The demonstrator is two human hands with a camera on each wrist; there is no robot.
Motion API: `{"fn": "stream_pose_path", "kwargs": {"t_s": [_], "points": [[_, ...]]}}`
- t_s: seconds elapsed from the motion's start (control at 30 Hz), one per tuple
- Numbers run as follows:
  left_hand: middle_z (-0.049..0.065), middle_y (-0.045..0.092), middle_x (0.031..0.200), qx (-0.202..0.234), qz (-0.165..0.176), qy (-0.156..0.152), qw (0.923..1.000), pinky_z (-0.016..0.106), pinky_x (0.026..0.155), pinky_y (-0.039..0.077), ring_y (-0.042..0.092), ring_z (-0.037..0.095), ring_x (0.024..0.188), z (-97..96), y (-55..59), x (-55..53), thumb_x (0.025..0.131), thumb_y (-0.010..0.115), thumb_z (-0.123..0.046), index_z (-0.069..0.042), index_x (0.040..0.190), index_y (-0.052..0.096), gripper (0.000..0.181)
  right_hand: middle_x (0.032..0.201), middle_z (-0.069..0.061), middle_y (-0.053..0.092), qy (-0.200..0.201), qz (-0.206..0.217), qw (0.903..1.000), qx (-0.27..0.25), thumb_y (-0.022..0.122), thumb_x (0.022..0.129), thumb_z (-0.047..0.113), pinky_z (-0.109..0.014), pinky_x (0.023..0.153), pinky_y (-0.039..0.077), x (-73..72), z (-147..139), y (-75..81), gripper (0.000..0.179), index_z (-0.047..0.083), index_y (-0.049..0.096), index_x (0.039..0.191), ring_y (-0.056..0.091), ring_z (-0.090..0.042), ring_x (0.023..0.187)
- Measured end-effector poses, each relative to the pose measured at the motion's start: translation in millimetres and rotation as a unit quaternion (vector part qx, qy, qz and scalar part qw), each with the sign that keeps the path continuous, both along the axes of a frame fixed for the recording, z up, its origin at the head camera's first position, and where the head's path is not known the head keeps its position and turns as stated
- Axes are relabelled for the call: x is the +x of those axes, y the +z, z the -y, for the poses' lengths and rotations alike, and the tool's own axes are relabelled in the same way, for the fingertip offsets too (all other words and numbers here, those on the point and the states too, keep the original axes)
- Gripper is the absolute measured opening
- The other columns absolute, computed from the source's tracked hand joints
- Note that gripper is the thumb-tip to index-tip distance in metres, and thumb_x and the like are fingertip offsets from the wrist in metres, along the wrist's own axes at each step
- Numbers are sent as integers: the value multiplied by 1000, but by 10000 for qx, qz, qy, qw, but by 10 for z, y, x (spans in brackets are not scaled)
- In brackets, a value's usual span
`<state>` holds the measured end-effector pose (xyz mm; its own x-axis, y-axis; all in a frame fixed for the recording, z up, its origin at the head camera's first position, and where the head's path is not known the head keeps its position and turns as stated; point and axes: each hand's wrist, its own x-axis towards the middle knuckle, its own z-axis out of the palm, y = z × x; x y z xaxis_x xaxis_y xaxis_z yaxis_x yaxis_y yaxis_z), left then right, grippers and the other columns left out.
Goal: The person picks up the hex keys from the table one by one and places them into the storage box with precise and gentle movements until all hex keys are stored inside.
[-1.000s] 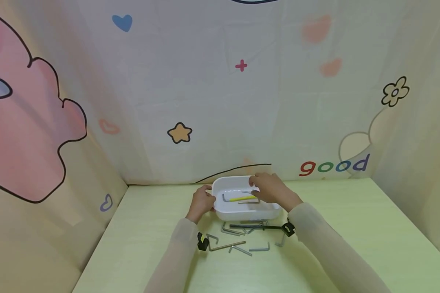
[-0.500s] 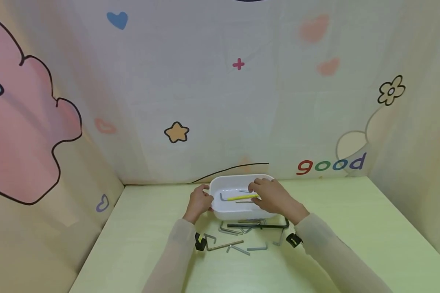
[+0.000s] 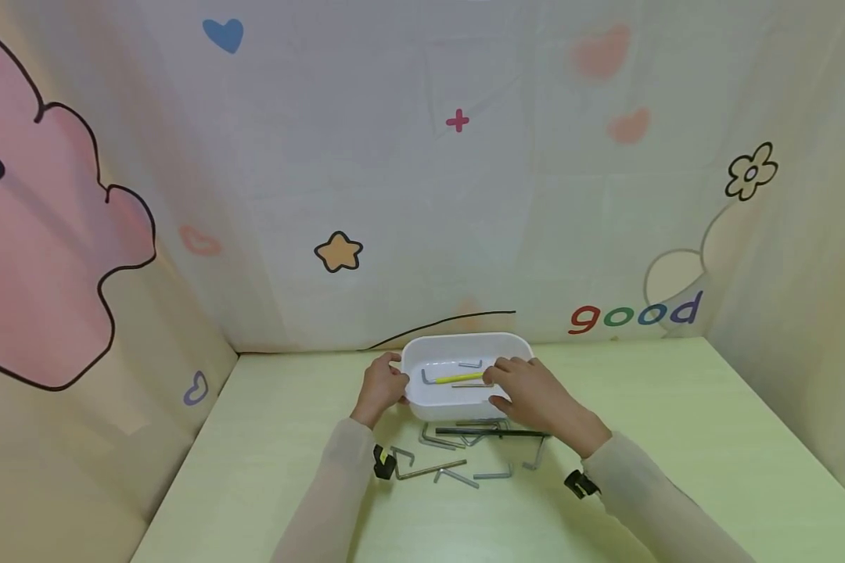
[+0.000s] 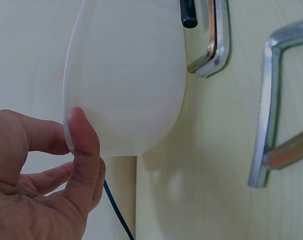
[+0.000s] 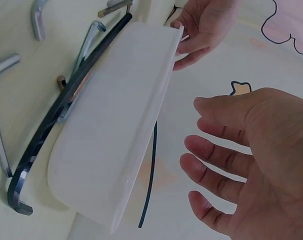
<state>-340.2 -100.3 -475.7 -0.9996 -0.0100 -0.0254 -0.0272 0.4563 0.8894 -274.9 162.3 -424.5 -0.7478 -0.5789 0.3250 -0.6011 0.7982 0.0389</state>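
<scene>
A white plastic tub [image 3: 440, 411] stands near the back of the table. My left hand [image 3: 382, 389] pinches its left rim between thumb and fingers; the left wrist view shows the thumb on the tub's outer wall [image 4: 126, 75]. Over the tub's right side is my right hand [image 3: 535, 397], and in the right wrist view its fingers are loosely bent and apart, holding nothing. Inside the tub lie a hex key with a yellow sleeve [image 3: 458, 378], a small silver hex key [image 3: 470, 365] and a thin brownish hex key [image 3: 467, 385], its right end near my right fingers.
A long black hex key [image 3: 479, 432] lies just in front of the tub. Several more lie nearer me, among them a bronze hex key [image 3: 433, 471] and a silver hex key [image 3: 493, 475]. A printed curtain [image 3: 422, 195] hangs behind the table [image 3: 267, 438].
My right hand has drawn back to the right and toward me, and the small silver hex key now shows whole in the tub. My left hand keeps its pinch on the rim.
</scene>
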Motion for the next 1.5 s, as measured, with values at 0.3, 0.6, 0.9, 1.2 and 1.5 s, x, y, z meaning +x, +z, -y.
{"fn": "stream_pose_path", "kwargs": {"t_s": [0.3,0.6,0.9,1.2,1.5], "points": [[13,56,92,49,1,-38,10000,41,64,65,57,13,55,3,6,-3,87,54,-1,3,133,51,47,104,2,68,6,108,9999,-107,78,84,24,-35,75,52,196,30,-41,26,16,66,106,64,-18,92],[14,56,93,48,31,-12,10000,40,63,65,57,14,55,2,-8,-9,87,54,-1,3,134,51,46,98,2,69,165,-41,9998,-109,78,82,21,-34,72,54,374,46,-162,24,15,68,103,66,-17,88],[13,58,91,24,-14,-31,10000,38,61,65,56,13,52,5,-2,3,86,54,-1,3,133,51,47,99,1,70,98,29,9998,167,80,80,23,-38,74,59,410,29,-351,27,15,70,103,67,-21,90],[13,57,90,21,-67,-45,10000,41,63,65,59,16,55,5,4,3,86,54,0,4,133,51,48,102,-2,67,-156,578,9979,240,79,80,20,-42,76,59,381,14,-475,34,12,69,112,64,-24,95],[13,57,90,92,-110,-20,9999,42,63,65,60,17,56,5,-22,11,86,53,0,4,133,51,48,98,-2,64,-230,474,9982,295,78,79,11,-40,70,56,320,-7,-609,34,11,68,112,61,-23,91]]}}
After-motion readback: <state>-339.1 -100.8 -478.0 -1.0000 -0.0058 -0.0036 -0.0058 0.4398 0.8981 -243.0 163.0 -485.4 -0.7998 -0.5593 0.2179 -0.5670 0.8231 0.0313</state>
